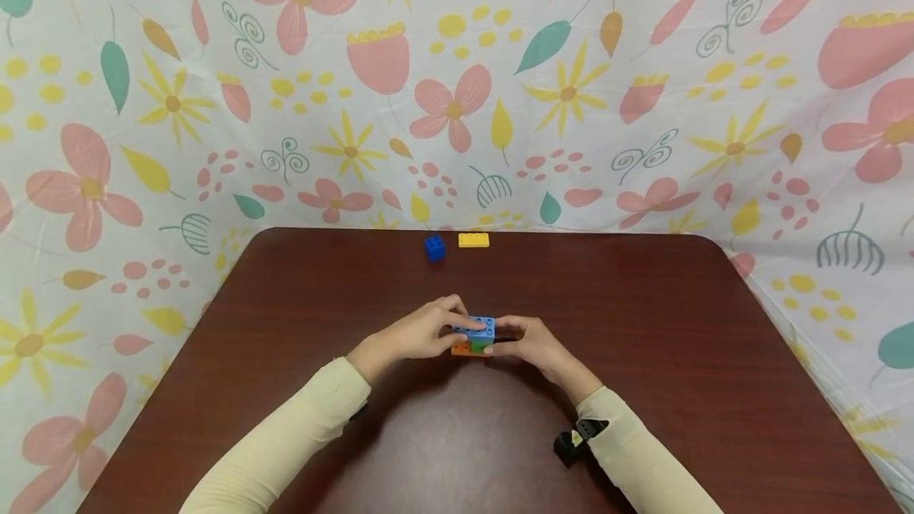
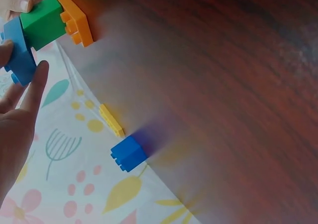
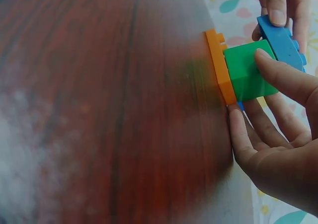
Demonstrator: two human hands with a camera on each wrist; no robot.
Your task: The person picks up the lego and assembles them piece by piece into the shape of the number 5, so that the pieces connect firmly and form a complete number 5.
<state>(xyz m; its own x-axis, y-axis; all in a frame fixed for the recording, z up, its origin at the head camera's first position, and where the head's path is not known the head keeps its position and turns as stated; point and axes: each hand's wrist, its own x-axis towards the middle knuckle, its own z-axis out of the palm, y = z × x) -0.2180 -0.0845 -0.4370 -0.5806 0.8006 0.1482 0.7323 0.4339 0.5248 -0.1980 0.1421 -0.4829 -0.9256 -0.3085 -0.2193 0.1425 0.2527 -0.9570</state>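
A small stack of toy building bricks stands on the table between the two hands. At its base lies a flat orange brick (image 3: 219, 67), studs up. On one end of that sits a green brick (image 3: 246, 70). A flat light blue brick (image 2: 21, 52) lies on top of the green one, overhanging the orange studs. The left hand (image 1: 428, 330) pinches the light blue brick between thumb and fingers. From the other side, the right hand (image 1: 534, 349) grips the green brick, its thumb on the near face; in the right wrist view, its other fingers curl behind the stack.
Near the table's far edge lie a dark blue brick (image 1: 434, 248) and, to its right, a flat yellow brick (image 1: 474, 240). A flower-patterned cloth (image 1: 457, 157) hangs behind the brown table (image 1: 321, 284).
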